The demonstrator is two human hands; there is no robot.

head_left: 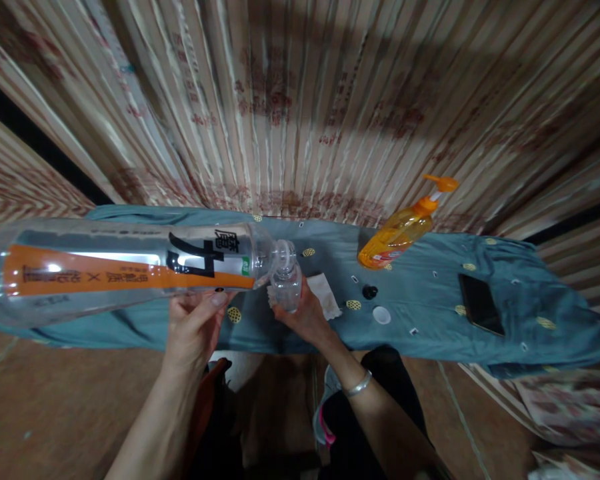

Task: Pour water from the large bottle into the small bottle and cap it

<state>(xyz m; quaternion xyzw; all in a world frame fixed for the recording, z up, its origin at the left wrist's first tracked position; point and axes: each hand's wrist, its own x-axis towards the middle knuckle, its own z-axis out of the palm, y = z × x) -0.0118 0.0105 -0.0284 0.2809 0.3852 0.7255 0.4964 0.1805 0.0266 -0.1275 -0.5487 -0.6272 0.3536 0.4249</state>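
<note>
My left hand (196, 327) is closed under a large clear plastic bottle (125, 263) with a silver and orange label, which lies nearly level in the air. Its neck points right and meets the mouth of a small clear container (286, 288). That container is upright or nearly so, wrapped by the fingers of my right hand (307, 313). Whether liquid passes between the two cannot be made out. Beside my right hand a white tissue or cloth (325, 295) lies on the teal patterned cloth (270, 333).
An orange pump bottle (397, 233) stands at the back right. In front of it lie a small black cap (370, 292) and a white round lid (381, 315). A dark phone (481, 304) rests farther right. A striped curtain (300, 120) hangs behind the cloth-covered surface.
</note>
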